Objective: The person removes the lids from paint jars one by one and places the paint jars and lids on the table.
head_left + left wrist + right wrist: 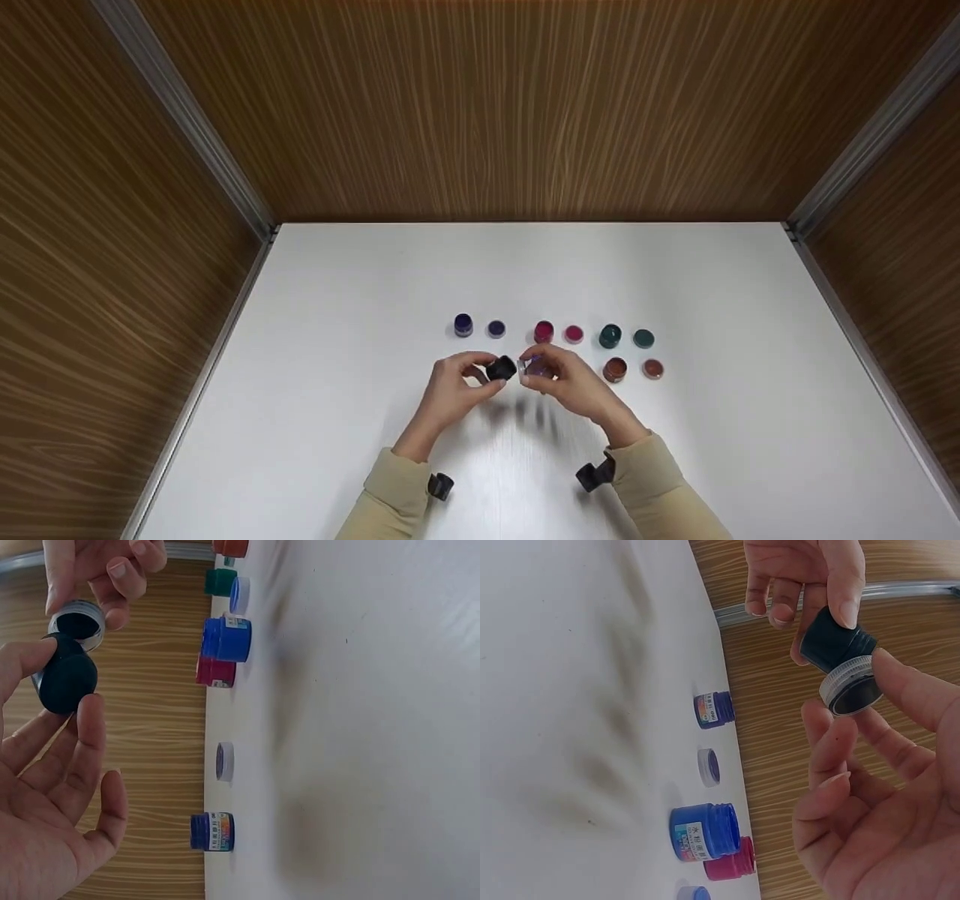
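Note:
My left hand (452, 386) grips a small jar of black paint (501, 368) between thumb and fingers, tilted so its mouth points toward the other hand. A clear round lid (853, 686), dark paint inside it, is pinched by the thumb and fingers of my right hand (576, 381). In the right wrist view the lid overlaps the jar's threaded neck. Both are held above the white table (337, 337). Beneath the right hand stands an uncapped blue paint jar (705, 832), partly hidden in the head view, with its lid (240, 595) close by.
Beyond the hands are uncapped jars of purple (463, 325), magenta (544, 331) and green paint (610, 336), each with a lid to its right. A brown paint jar (615, 369) and its lid (653, 368) lie right of my right hand. Wood-grain panels (480, 112) enclose the table.

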